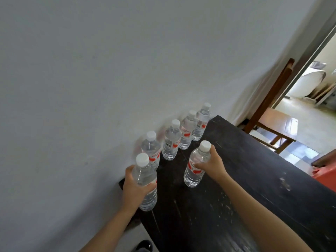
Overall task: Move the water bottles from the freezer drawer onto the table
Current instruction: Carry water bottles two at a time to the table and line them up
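The dark table [254,188] lies under both my hands, one long side against the wall [91,70]. Beyond my fingertips a row of four bottles [171,140] stands upright along that wall, so I count those as delivered. My left hand [133,186] holds the fifth bottle [145,179], fingers and thumb curled round its middle. Its base hangs low over the table's wall-side edge, but I cannot tell whether it touches the wood. My right hand [213,163] grips the sixth bottle [195,168] at the shoulder, fingers curled round it just below the cap [205,145]. That one looks set down upright, just short of the row. I judge these two nearly placed, with only the letting go left. The freezer drawer is out of sight, so I cannot say whether more bottles wait there.
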{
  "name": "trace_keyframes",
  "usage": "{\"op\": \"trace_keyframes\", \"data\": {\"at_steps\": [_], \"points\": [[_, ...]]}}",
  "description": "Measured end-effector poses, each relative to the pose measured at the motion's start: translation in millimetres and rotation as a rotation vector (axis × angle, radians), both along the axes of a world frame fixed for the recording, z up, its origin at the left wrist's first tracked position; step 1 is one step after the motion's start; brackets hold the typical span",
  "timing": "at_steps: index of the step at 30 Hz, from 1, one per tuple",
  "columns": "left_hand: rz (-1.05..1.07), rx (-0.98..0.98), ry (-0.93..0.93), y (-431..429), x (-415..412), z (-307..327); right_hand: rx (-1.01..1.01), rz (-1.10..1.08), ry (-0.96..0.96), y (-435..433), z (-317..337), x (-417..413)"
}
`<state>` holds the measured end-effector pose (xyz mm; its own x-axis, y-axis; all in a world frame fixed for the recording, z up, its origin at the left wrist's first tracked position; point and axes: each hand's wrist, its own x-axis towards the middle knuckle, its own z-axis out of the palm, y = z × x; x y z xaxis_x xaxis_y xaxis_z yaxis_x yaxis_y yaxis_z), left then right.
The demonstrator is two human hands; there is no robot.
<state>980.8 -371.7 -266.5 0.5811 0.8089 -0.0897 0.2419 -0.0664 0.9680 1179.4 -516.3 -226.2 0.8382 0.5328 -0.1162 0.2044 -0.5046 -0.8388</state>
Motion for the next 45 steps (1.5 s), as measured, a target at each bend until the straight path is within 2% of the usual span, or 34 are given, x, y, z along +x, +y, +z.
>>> {"op": "trace_keyframes", "data": {"at_steps": [9,17,25,30,33,42,45], "points": [[-0.006,-0.034,-0.053,11,15,-13,0.0,0.064,-0.018,50,-16,36],[-0.038,0.0,-0.131,-3,46,-25,-0.168,0.17,-0.058,40,-19,48],[0.012,0.039,-0.191,-20,85,-18,-0.21,0.065,-0.131,20,-9,30],[0.078,0.051,-0.198,-27,95,-22,-0.349,0.118,-0.19,-1,-10,17],[0.06,0.069,-0.207,-29,95,-28,-0.367,0.095,-0.177,-11,-12,12],[0.087,0.108,-0.161,-29,98,-44,-0.357,0.058,-0.188,-22,-7,1],[0.058,0.164,-0.047,-27,89,-45,-0.346,0.063,-0.2,-29,-7,-8]]}}
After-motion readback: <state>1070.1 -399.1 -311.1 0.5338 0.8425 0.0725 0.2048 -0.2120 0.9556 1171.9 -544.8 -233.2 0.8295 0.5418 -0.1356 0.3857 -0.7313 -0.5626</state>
